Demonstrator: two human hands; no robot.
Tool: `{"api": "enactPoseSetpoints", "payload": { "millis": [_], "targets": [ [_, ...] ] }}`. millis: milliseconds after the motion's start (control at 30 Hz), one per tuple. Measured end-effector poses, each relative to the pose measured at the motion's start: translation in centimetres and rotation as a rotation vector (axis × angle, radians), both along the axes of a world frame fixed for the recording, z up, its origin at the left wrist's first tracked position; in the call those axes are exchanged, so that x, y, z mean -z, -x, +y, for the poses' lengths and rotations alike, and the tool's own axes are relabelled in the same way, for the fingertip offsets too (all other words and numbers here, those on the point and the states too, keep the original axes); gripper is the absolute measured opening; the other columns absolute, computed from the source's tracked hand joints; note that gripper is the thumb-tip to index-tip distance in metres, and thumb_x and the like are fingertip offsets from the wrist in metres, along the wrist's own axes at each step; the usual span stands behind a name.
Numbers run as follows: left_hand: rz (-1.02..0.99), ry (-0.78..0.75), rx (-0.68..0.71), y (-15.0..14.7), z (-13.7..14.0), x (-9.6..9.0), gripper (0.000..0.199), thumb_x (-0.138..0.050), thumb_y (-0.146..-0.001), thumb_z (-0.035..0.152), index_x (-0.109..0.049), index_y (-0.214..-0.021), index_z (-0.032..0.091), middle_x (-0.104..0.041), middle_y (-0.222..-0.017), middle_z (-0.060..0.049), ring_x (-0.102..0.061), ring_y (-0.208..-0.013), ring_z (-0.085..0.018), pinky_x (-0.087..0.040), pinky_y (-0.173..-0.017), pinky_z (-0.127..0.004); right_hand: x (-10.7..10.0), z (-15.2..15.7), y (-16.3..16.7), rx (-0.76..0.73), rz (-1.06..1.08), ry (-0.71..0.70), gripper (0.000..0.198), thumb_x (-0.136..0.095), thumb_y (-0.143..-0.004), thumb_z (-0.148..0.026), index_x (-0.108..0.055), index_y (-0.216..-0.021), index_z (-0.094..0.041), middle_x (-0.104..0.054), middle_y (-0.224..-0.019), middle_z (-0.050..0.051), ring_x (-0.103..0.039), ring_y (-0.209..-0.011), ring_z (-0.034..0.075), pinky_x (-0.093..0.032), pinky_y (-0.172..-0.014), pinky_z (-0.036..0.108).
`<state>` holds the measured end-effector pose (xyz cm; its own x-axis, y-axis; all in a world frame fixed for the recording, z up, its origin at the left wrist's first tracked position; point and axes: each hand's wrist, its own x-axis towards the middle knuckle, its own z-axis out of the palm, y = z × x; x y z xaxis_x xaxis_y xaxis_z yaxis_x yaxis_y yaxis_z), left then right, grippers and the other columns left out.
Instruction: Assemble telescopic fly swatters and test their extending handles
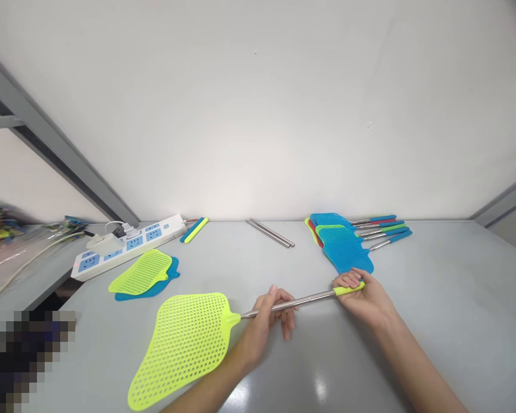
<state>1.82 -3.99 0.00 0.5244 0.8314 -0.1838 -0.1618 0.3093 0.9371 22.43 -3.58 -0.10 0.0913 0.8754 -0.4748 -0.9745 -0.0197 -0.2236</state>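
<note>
A fly swatter (pixel 184 344) with a yellow-green perforated head, a metal rod and a yellow-green grip is held across the front of the table in both hands. My left hand (pixel 270 315) is closed around the rod near the head, thumb on top. The fingers of my right hand (pixel 363 295) wrap round the grip and hide part of it. Just behind my right hand lies a pile of fly swatters (pixel 348 252), mostly blue, with their handles to the right.
Two metal rods (pixel 270 233) lie by the wall. Blue and yellow-green grips (pixel 194 230) lie beside a white power strip (pixel 129 246) with plugs in it. In front of the strip, a yellow-green swatter head (pixel 141 272) overlaps a blue one (pixel 148 292). Plastic-wrapped items (pixel 21 241) sit far left.
</note>
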Motion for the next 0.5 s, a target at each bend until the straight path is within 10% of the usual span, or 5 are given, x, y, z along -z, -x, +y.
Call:
{"api": "enactPoseSetpoints", "payload": {
  "millis": [333,500],
  "targets": [
    [0.066,-0.117,-0.182,0.5,0.0,-1.0,0.038,-0.03,-0.082,0.039,-0.053,-0.064,0.015,-0.044,-0.044,0.002,-0.04,-0.045,-0.012,-0.033,-0.054,-0.025,-0.8,-0.2,-0.4,-0.015,0.038,-0.024,0.025,-0.04,-0.069,-0.009,-0.021,-0.058,-0.02,-0.025,-0.049,-0.007,-0.031,-0.037,0.006,-0.032,-0.033,0.018],
    [0.184,-0.22,0.122,0.3,-0.5,-1.0,0.04,-0.033,-0.082,0.036,-0.06,-0.065,0.012,-0.05,-0.052,-0.002,-0.045,-0.054,-0.013,-0.035,-0.056,-0.025,-1.5,-0.4,-1.1,0.002,0.026,-0.137,0.027,-0.041,-0.072,-0.01,-0.022,-0.056,-0.02,-0.023,-0.046,-0.008,-0.027,-0.034,0.006,-0.028,-0.032,0.017]
  ]
}}
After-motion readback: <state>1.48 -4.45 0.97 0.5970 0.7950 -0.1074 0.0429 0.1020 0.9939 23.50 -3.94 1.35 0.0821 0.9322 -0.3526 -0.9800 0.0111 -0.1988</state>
